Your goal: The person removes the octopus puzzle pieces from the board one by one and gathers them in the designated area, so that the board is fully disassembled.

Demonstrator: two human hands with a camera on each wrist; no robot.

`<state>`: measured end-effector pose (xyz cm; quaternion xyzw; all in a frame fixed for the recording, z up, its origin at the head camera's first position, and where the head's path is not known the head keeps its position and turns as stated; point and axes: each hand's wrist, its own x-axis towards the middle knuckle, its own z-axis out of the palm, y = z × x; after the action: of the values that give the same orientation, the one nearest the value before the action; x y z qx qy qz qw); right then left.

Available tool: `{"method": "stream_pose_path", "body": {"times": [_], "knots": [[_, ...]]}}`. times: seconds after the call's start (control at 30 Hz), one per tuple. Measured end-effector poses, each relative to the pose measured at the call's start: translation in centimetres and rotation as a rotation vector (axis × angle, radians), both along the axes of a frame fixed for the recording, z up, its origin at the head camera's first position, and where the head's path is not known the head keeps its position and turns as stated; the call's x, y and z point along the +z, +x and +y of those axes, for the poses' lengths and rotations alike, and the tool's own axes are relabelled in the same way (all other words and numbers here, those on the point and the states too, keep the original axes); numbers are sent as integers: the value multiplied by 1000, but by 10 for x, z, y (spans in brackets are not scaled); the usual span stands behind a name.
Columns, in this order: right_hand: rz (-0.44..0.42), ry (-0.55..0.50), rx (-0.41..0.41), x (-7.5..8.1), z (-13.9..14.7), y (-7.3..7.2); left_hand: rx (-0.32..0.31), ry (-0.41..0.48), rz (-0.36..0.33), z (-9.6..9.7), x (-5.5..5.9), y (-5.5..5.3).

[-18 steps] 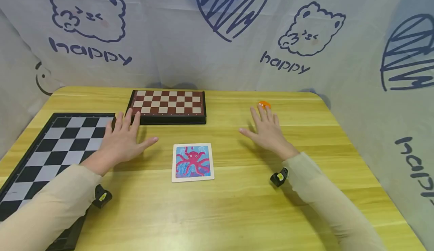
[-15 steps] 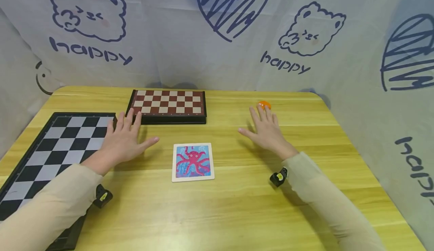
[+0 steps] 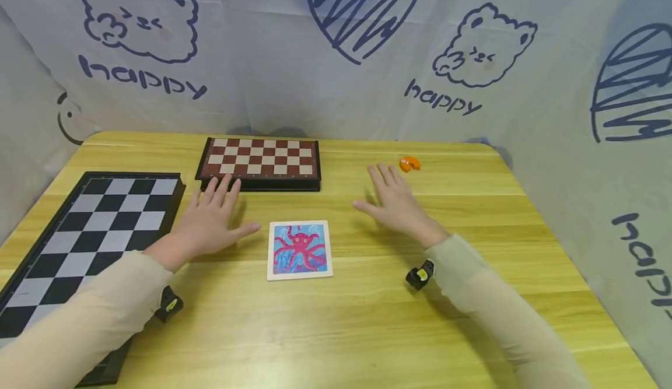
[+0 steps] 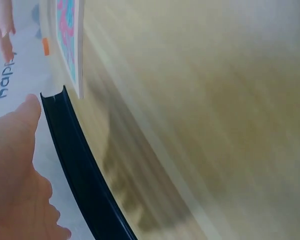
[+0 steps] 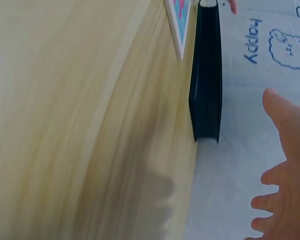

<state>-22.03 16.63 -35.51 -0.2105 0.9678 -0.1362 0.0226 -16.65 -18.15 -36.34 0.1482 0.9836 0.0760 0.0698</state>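
Observation:
My left hand (image 3: 210,223) hovers over the table with fingers spread, its fingertips overlapping the front edge of a brown-and-cream folding chessboard (image 3: 259,158) in the head view. To the right, my right hand (image 3: 396,205) is also spread above the wood, holding nothing. Between the hands lies a square white-edged picture tile (image 3: 300,251) with a pink octopus on blue. A small curved orange piece with white eyes (image 3: 410,164) sits just beyond the right fingertips. In both wrist views the chessboard's dark side (image 4: 82,160) shows past the thumb.
A larger black-and-white chessboard (image 3: 89,231) with a black frame lies at the left, partly under the left forearm. The wooden table (image 3: 336,330) ends at the back against a white cloth (image 3: 252,56) with blue bear and heart drawings.
The left hand has shifted right, off the black-and-white board. The right hand has moved left, uncovering the orange piece. The boards and tile have stayed put.

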Motion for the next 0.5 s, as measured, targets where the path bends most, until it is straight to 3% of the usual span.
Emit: {"method": "stream_pose_path", "body": {"times": [0.3,0.5], "knots": [[-55,-87,107,1,-34,9,-164,15,-9,16,-10,7],[-114,-108,180,-3,-60,14,-214,-2,-14,29,-13,11]]}}
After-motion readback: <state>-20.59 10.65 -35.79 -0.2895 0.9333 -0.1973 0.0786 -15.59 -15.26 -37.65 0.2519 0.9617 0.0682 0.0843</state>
